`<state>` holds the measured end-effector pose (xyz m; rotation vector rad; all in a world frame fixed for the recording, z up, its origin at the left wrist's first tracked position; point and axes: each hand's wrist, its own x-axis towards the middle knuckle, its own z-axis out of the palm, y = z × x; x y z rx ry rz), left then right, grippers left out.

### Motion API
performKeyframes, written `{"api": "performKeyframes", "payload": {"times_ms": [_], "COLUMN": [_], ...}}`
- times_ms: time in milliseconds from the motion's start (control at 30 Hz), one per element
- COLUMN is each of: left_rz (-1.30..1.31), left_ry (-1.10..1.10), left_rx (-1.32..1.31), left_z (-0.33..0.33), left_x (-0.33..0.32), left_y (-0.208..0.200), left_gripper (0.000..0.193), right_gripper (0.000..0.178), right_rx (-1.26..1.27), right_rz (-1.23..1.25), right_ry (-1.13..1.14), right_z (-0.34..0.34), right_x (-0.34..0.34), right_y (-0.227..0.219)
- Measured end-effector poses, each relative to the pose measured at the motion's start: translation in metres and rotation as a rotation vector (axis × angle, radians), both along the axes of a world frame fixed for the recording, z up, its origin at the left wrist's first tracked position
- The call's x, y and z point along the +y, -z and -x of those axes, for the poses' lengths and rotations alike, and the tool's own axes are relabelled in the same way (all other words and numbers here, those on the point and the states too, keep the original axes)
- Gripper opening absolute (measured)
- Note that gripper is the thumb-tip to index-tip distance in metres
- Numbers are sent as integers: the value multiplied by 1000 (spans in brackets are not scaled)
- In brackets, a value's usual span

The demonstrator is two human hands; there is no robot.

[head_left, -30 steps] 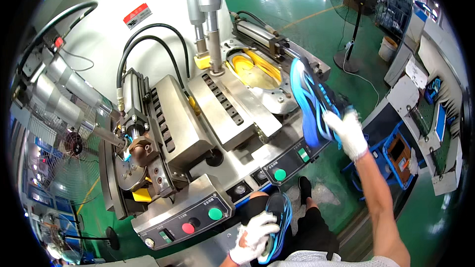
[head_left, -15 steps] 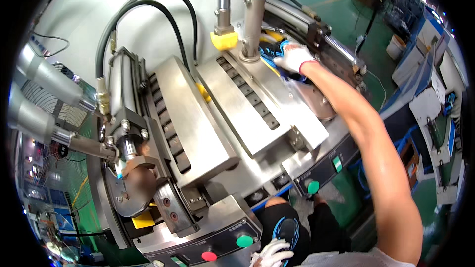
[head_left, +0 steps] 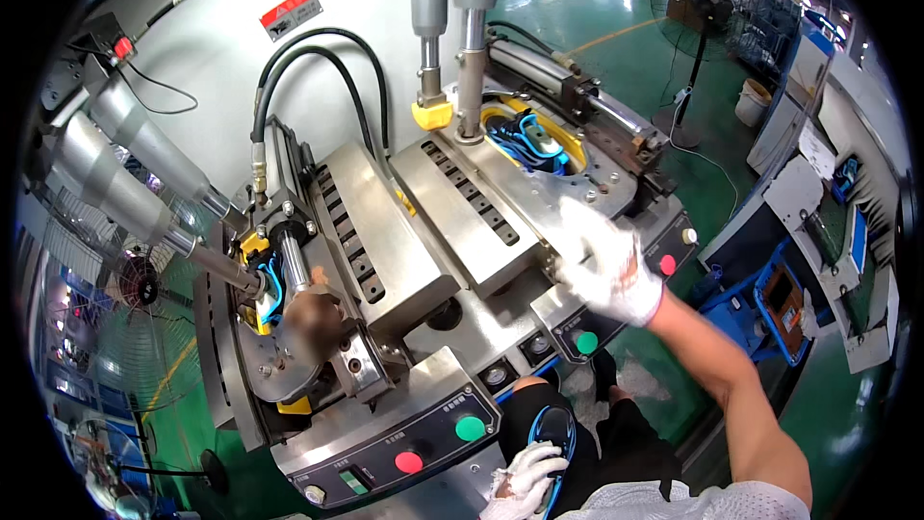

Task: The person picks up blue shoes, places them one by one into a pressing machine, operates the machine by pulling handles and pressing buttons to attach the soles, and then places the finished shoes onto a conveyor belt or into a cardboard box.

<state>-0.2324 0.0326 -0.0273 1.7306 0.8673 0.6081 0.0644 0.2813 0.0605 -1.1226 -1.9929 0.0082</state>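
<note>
A green factory floor (head_left: 539,5) stretches behind a steel shoe press (head_left: 385,221), with a pedestal fan (head_left: 705,8) well beyond the right fingers. The gloved right hand (head_left: 613,268) is motion-blurred above the press's front edge, its fingers loosely spread and holding nothing. A green button (head_left: 587,343) lies just below those fingers, a red button (head_left: 667,265) to their right. Beyond their tips, a black-and-blue sneaker (head_left: 525,142) sits in the yellow-lined mould (head_left: 576,149). The gloved left hand (head_left: 527,483) has its fingers curled over a second sneaker (head_left: 555,427) at the person's thigh.
</note>
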Motion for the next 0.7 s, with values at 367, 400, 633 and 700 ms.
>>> {"api": "performKeyframes", "payload": {"times_ms": [367,400,633,700], "left_rz": [19,-26,-51,-120], "left_ry": [-41,-113,-364,-342], "left_rx": [-24,-39,-162,-153], "left_z": [-39,-33,-105,-132], "left_x": [-7,-11,-10,-6], "left_y": [6,7,-36,-47], "left_gripper": [31,30,30,31], "right_gripper": [97,99,119,125], "right_rx": [-195,-52,201,328], "right_rz": [434,494,872,838], "right_ry": [138,72,57,19], "right_z": [0,5,-50,-47], "right_x": [-143,-162,-350,-381], "right_y": [114,99,82,77]}}
